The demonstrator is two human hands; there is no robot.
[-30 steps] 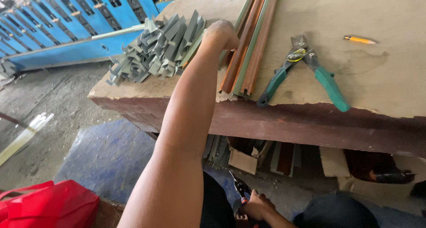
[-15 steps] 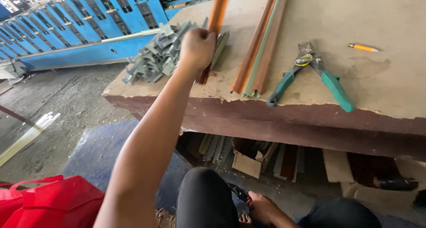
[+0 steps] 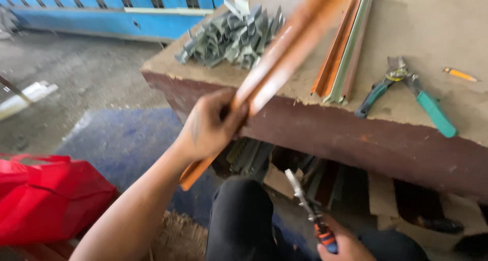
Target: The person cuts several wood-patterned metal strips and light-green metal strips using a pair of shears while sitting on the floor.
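The left hand [image 3: 211,126] is wrapping its fingers around an orange metal strip [image 3: 274,68], slanting over the tabletop [image 3: 432,27] edge. The right hand [image 3: 345,243], below that tabletop, is clenching snips [image 3: 310,210]. A firmer grip nearer mid-length would probably steady it.

Soft, even daylight is filling the scene, with no harsh glare. Motion blur is smearing the orange strip [image 3: 284,63] and softening the left hand [image 3: 211,124], while deep shadow is pooling under the table [image 3: 417,17], hiding what lies there.
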